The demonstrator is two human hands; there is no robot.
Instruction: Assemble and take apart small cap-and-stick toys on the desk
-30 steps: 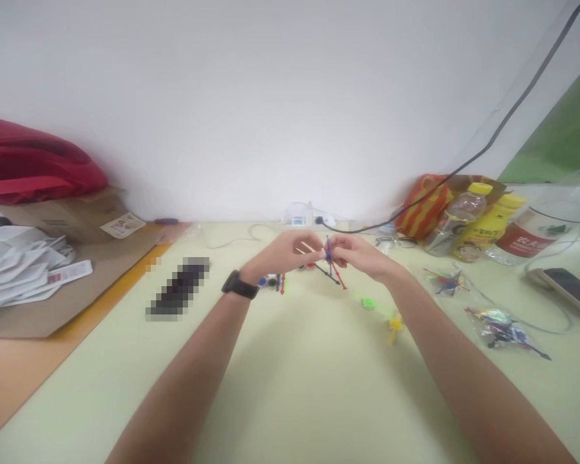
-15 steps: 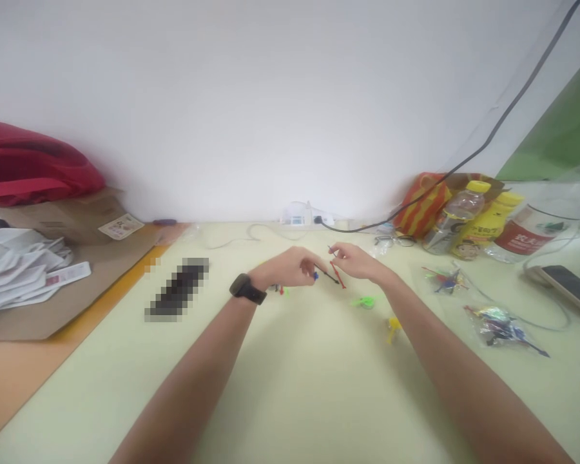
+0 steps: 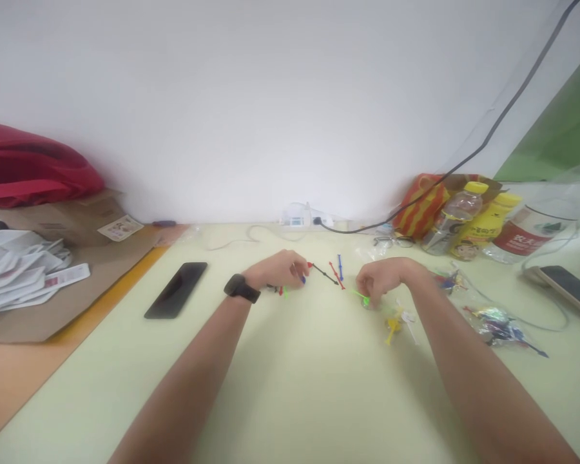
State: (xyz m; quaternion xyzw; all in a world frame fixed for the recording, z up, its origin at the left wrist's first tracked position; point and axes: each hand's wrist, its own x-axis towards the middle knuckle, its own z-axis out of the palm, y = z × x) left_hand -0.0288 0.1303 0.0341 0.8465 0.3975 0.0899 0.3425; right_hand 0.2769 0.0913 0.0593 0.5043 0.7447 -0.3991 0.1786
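My left hand point(image 3: 285, 269), with a black watch on its wrist, is closed in a pinch on a small blue plastic piece point(image 3: 303, 280). Beside its fingertips lies a black plastic stick point(image 3: 325, 274) with a red bit at its near end. To the right are a red stick point(image 3: 337, 276) and a blue stick point(image 3: 340, 267). My right hand point(image 3: 379, 280) reaches down with fingers closed on a bright green plastic piece point(image 3: 365, 300), partly hidden by them. Yellow pieces point(image 3: 393, 325) and white pieces point(image 3: 406, 317) lie below that hand. Small red and green parts point(image 3: 283, 291) show under my left hand.
A black phone point(image 3: 176, 290) lies left. Bagged coloured pieces point(image 3: 505, 328), another phone point(image 3: 570, 290), bottles point(image 3: 486, 225) and a red-labelled tub point(image 3: 524, 235) are at right. White packets point(image 3: 24, 270) sit on cardboard at left. A cable point(image 3: 493, 129) crosses to a power strip point(image 3: 297, 216).
My right hand has moved down and right to the green piece. A blue stick now lies beside the red one. My left hand has drawn slightly left with the blue piece.
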